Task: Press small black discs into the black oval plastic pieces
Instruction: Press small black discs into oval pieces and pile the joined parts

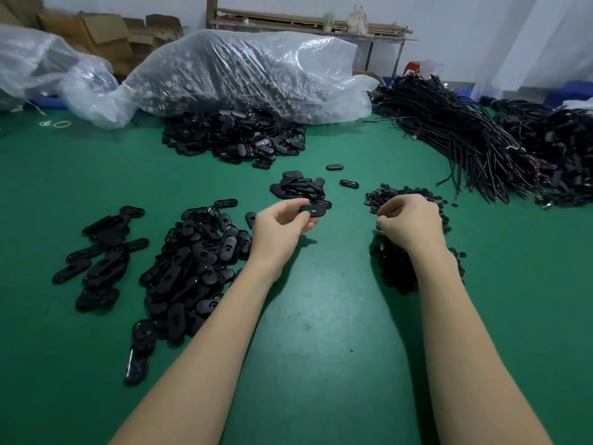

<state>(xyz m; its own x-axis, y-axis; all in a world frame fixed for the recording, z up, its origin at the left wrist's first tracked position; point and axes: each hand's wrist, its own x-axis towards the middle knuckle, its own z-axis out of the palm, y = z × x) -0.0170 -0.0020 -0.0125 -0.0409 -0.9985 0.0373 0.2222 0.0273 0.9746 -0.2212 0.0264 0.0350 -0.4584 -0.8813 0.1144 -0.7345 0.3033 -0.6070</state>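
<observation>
Left hand (279, 221) pinches one black oval plastic piece (313, 209) above the green table mat (321, 316), fingers curled round it. Right hand (409, 220) hovers curled over the heap of small black discs (406, 191); cannot tell whether it holds one.

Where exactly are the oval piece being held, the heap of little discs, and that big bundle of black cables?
oval piece (313, 209), head view, on its flat top face by the hole.
heap of little discs (398, 192), head view, on the far part of the pile.
bundle of black cables (449, 133), head view, mid-bundle.
</observation>
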